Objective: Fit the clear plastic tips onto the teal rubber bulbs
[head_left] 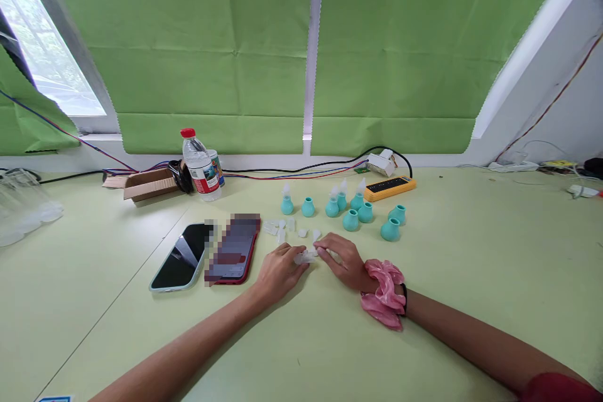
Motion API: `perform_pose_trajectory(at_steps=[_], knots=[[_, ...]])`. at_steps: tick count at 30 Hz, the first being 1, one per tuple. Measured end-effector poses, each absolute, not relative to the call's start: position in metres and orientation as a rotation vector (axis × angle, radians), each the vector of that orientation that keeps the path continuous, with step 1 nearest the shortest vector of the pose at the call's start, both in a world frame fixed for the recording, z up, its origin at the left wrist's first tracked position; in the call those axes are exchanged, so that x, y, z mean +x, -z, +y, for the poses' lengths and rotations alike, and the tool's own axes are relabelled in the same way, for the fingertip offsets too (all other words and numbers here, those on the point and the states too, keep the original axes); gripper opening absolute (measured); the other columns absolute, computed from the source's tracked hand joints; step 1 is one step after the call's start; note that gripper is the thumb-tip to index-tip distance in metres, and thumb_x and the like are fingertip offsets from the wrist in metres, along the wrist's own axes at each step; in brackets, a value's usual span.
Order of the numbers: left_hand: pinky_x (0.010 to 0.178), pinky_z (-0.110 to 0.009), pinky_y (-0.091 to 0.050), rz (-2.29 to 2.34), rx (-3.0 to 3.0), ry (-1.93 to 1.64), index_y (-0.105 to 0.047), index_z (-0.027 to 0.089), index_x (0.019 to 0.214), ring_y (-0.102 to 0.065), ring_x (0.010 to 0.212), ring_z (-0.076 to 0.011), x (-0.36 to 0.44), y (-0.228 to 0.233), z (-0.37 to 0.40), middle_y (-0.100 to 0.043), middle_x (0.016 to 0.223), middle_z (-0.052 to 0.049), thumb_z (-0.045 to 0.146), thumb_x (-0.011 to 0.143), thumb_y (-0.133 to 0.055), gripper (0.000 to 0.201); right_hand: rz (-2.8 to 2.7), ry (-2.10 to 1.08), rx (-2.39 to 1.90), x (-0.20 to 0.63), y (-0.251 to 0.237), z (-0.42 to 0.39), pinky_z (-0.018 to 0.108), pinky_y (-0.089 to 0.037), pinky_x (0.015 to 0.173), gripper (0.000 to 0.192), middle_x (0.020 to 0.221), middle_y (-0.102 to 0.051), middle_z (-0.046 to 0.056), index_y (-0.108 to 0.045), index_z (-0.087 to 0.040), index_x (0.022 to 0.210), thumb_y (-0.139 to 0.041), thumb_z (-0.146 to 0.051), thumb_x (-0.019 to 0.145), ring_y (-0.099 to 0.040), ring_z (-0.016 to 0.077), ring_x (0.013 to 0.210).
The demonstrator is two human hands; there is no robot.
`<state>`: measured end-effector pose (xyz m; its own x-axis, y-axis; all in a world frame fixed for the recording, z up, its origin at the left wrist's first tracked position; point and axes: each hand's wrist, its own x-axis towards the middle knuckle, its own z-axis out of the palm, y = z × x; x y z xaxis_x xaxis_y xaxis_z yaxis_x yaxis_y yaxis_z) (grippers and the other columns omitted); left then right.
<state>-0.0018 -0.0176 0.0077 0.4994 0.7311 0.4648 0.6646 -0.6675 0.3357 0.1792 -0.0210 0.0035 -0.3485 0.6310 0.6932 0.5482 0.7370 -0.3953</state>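
A small clear plastic piece (305, 257) is between my hands, just above the table. My left hand (281, 271) is closed, thumb and fingers pinching its left side. Fingertips of my right hand (346, 260) press together at its right end; the exact shape there is too small to make out. Just beyond lie loose translucent pieces, among them a white cap-like one (302, 233) and a clear tube (281, 235). Behind stand several teal rubber bulbs. One bulb (287, 205) carries a clear pointed nozzle (286, 190), while another bulb (391, 230) has an open neck.
Left of my hands lie a red-cased phone (234, 250) and a pale-cased phone (181, 257). Further back are a red-capped water bottle (201, 166), a cardboard box (151, 184), a yellow power strip (390, 188) and cables. Clear plastic cups (26, 210) sit at far left.
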Motion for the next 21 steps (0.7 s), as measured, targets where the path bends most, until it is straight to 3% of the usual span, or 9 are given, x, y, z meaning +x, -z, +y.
perform_pose_trajectory(at_steps=[4,9,14,21], knots=[[0.062,-0.026,-0.044,1.251,2.617,-0.865,-0.057,0.016,0.091,-0.057,0.072,-0.0181,-0.002,-0.012,-0.021,-0.061,0.077,-0.007,0.03,0.074,-0.052,0.023,-1.883,0.226,-1.067,0.187,-0.012,-0.015,0.039,-0.034,0.085,0.021,0.106,-0.049,0.008,-0.052,-0.019,0.097,-0.048,-0.022,0.076,-0.043,0.0216,0.099],[0.06,-0.026,-0.043,1.244,2.629,-0.815,-0.057,0.016,0.084,-0.056,0.07,-0.0182,-0.003,-0.013,-0.021,-0.06,0.074,-0.006,0.028,0.072,-0.053,0.018,-1.839,0.525,-1.404,0.2,-0.012,0.003,0.051,-0.025,0.087,0.031,0.122,-0.033,0.009,-0.052,-0.02,0.099,-0.054,-0.026,0.069,-0.028,0.0329,0.11],[0.06,-0.026,-0.043,1.23,2.615,-0.867,-0.057,0.016,0.086,-0.056,0.069,-0.0174,-0.003,-0.012,-0.021,-0.06,0.076,-0.006,0.032,0.073,-0.051,0.021,-1.903,0.488,-1.489,0.214,-0.003,0.018,0.045,-0.034,0.082,0.023,0.113,-0.038,0.011,-0.054,-0.018,0.092,-0.05,-0.019,0.07,-0.033,0.03,0.103],[0.064,-0.028,-0.044,1.229,2.601,-0.904,-0.054,0.016,0.1,-0.055,0.074,-0.018,-0.004,-0.014,-0.021,-0.058,0.078,-0.007,0.035,0.079,-0.043,0.03,-1.769,0.393,-1.376,0.23,0.006,0.031,0.041,-0.039,0.08,0.031,0.104,-0.042,0.01,-0.048,-0.018,0.098,-0.048,-0.016,0.068,-0.041,0.0252,0.095]])
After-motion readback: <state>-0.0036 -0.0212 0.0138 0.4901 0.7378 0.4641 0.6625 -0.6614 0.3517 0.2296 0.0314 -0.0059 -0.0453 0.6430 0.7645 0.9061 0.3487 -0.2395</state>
